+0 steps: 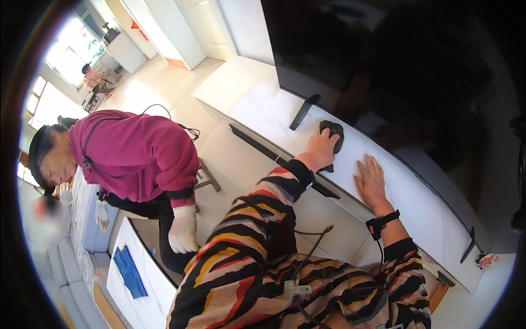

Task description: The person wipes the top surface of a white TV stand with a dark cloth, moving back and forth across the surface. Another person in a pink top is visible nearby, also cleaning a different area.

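My left hand (322, 149) presses a crumpled dark cloth (337, 133) onto the white marble-look top of a long low TV cabinet (263, 105). Its fingers are bent over the cloth, and part of the cloth shows below the wrist at the cabinet's front edge. To the right, my right hand (372, 181) rests palm down on the same top with nothing in it. Behind both hands stands a large television (382, 82) with a dark screen. One black television foot (305, 112) is just left of the cloth, and another foot (467, 246) stands at the far right.
At left, a person in a magenta top (135, 152) and white gloves leans forward. A marble-look table (154, 283) bears a blue cloth (130, 271). A grey sofa (68, 275) lies beyond. Another person (92, 78) sits near the far window. A cable (316, 244) hangs before my body.
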### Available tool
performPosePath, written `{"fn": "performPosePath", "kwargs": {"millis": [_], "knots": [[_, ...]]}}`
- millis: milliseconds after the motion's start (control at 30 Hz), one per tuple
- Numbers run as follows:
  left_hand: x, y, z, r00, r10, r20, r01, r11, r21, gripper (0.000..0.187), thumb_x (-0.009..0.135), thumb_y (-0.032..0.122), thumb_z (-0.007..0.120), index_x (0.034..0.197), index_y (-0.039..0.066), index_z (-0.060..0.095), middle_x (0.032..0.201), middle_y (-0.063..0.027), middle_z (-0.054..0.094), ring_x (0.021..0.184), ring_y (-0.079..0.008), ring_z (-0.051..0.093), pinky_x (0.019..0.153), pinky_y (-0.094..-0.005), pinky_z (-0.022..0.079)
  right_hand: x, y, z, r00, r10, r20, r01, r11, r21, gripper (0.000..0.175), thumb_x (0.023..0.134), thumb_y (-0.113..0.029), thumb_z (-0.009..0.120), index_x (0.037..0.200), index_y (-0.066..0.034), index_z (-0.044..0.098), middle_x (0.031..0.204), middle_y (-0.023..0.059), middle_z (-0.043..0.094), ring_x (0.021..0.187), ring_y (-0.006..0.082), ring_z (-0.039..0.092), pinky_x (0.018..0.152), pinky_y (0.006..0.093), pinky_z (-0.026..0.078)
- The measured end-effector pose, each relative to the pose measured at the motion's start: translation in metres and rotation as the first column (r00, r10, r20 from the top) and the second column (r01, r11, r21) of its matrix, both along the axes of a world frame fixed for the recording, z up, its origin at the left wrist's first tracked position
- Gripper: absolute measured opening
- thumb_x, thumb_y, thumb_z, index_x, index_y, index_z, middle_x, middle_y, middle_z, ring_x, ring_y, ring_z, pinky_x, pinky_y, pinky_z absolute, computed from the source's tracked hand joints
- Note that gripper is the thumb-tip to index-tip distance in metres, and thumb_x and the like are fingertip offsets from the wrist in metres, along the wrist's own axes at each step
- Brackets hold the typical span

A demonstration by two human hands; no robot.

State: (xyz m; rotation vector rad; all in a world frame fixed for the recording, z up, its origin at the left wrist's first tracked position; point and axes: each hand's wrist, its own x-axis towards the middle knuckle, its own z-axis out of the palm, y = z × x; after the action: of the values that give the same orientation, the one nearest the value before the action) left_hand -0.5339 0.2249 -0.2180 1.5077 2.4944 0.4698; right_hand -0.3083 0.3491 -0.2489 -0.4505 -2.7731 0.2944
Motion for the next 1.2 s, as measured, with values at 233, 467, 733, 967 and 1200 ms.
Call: {"fn": "performPosePath", "kwargs": {"millis": [233,467,733,967,1200], "knots": [[-0.032,-0.089,0.05,0.911,-0.174,0.375,0.131,0.982,0.138,0.061,0.077,0.018,0.072,0.137,0.015,0.062,0.135,-0.0201,0.058,0.12,-0.0384,0.059,0.104,-0.0424,0.048,0.001,0.001,-0.005,0.995,0.06,-0.085,-0.058,0.998,0.022,0.046,0.091,-0.017,0.069,0.134,-0.0018,0.061,0.153,0.0226,0.045,0.146,0.0409,0.036,0.12,0.0513,0.029],[-0.043,-0.162,0.109,0.94,-0.108,0.324,0.017,0.962,0.272,0.064,0.077,0.016,0.072,0.14,0.011,0.059,0.138,-0.0199,0.056,0.125,-0.0379,0.057,0.109,-0.0408,0.046,0.0,0.012,-0.027,0.993,0.103,-0.049,-0.098,0.99,0.097,0.049,0.096,-0.019,0.063,0.141,-0.0025,0.055,0.158,0.0222,0.04,0.148,0.0416,0.032,0.121,0.0524,0.026],[-0.054,-0.192,0.133,0.981,0.071,0.182,-0.134,0.922,0.363,0.065,0.078,0.016,0.072,0.141,0.017,0.058,0.147,-0.0212,0.044,0.128,-0.0424,0.055,0.109,-0.0436,0.047,0.003,0.019,-0.04,0.997,0.075,-0.024,-0.072,0.991,0.11,0.051,0.097,-0.022,0.061,0.144,-0.004,0.053,0.16,0.0216,0.038,0.149,0.0419,0.031,0.122,0.0523,0.025],[-0.101,-0.168,0.078,0.998,0.054,0.026,-0.06,0.907,0.417,0.064,0.076,0.009,0.069,0.138,0.007,0.057,0.137,-0.0244,0.054,0.13,-0.0426,0.048,0.115,-0.0447,0.04,0.004,0.007,-0.022,0.984,0.124,-0.129,-0.117,0.991,0.06,0.047,0.095,-0.019,0.064,0.138,-0.0015,0.058,0.155,0.0229,0.043,0.146,0.0423,0.034,0.121,0.0519,0.027],[-0.177,-0.123,0.012,0.98,0.199,0.031,-0.198,0.933,0.299,0.067,0.078,0.016,0.071,0.143,0.015,0.055,0.148,-0.0167,0.05,0.131,-0.0452,0.049,0.114,-0.0466,0.042,0.005,-0.002,-0.005,0.997,0.041,-0.063,-0.04,0.999,0.011,0.047,0.091,-0.021,0.068,0.133,-0.0023,0.062,0.154,0.0228,0.044,0.145,0.0427,0.036,0.12,0.0516,0.03]]}}
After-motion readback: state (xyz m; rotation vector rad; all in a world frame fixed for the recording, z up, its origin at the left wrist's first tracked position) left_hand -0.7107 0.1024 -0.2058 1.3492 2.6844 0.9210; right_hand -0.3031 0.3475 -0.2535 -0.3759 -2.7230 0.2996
